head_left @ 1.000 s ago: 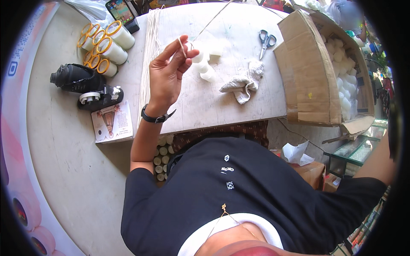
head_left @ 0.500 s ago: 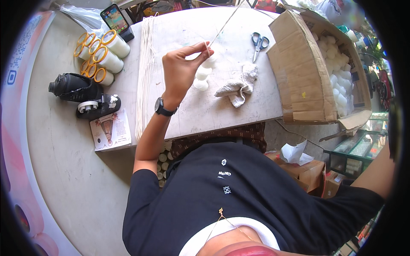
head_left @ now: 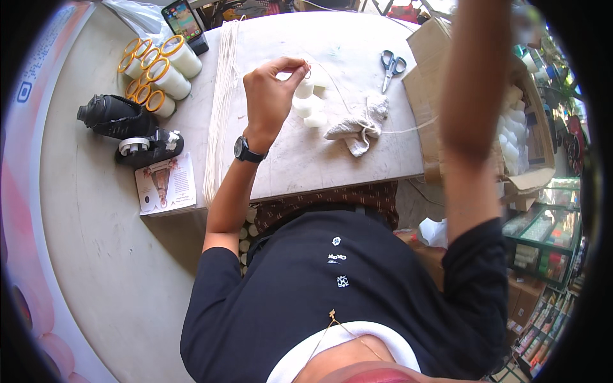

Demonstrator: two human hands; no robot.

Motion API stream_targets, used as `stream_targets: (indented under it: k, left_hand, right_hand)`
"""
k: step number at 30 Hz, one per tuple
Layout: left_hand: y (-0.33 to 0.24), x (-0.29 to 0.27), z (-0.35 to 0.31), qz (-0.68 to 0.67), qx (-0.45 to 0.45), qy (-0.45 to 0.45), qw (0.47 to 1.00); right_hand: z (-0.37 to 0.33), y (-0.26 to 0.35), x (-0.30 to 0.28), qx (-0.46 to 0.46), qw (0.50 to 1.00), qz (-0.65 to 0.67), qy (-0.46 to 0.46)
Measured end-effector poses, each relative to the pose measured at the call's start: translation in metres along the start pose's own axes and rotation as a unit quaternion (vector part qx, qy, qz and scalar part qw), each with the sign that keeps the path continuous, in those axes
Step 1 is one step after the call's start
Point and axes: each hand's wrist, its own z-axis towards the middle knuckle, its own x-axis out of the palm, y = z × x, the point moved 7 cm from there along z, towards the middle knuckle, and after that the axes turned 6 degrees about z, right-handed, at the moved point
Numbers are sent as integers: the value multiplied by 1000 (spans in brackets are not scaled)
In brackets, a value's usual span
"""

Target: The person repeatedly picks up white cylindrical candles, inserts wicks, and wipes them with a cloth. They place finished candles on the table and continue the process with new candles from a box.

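My left hand [head_left: 271,96], with a dark watch on its wrist, is raised over the white table. Its thumb and fingers pinch a thin white cord [head_left: 341,96], which droops across a crumpled grey cloth [head_left: 357,133] toward my right forearm. Several small white candles [head_left: 314,119] stand close beside the left hand, partly behind it. My right forearm [head_left: 474,96] reaches up across the cardboard box, blurred; the right hand is beyond the top edge. Dark-handled scissors [head_left: 391,67] lie farther right. A long bundle of white cords [head_left: 219,108] lies left of my left hand.
At the left are white cylinders with orange rings [head_left: 170,80], a phone on a stand [head_left: 185,25], a black bottle [head_left: 112,117] and a printed card [head_left: 167,185]. The cardboard box [head_left: 424,70] at right holds several white pieces [head_left: 509,137]. Glass shelving [head_left: 543,230] stands beyond it.
My right arm has swung in from the far right and up across the box. The cord, earlier taut and pointing upward, now sags to the right. My left hand keeps its pinch almost unmoved.
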Motion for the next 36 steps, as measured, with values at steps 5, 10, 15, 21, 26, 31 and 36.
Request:
stream_targets:
  k: [5, 10, 15, 21, 26, 31, 36]
  left_hand:
    - [2, -17, -4, 33, -25, -14, 999]
    - [9, -13, -10, 24, -40, 8, 999]
    - [16, 3, -11, 25, -11, 79, 997]
    - [31, 17, -14, -48, -66, 87, 993]
    - [24, 20, -13, -46, -38, 92, 994]
    - [15, 16, -7, -6, 7, 104, 995]
    - [9, 12, -5, 52, 68, 97, 992]
  right_hand:
    - [-62, 46, 159, 23, 966, 193, 168]
    - [-115, 15, 205, 129, 858, 486, 108]
    - [-138, -6, 217, 214, 728, 621, 195]
    - [-155, -15, 227, 197, 781, 555, 211]
    - [-151, -23, 228, 221, 724, 624, 197]
    - [-154, -26, 243, 361, 498, 739, 275]
    - [-137, -43, 234, 320, 666, 601, 305]
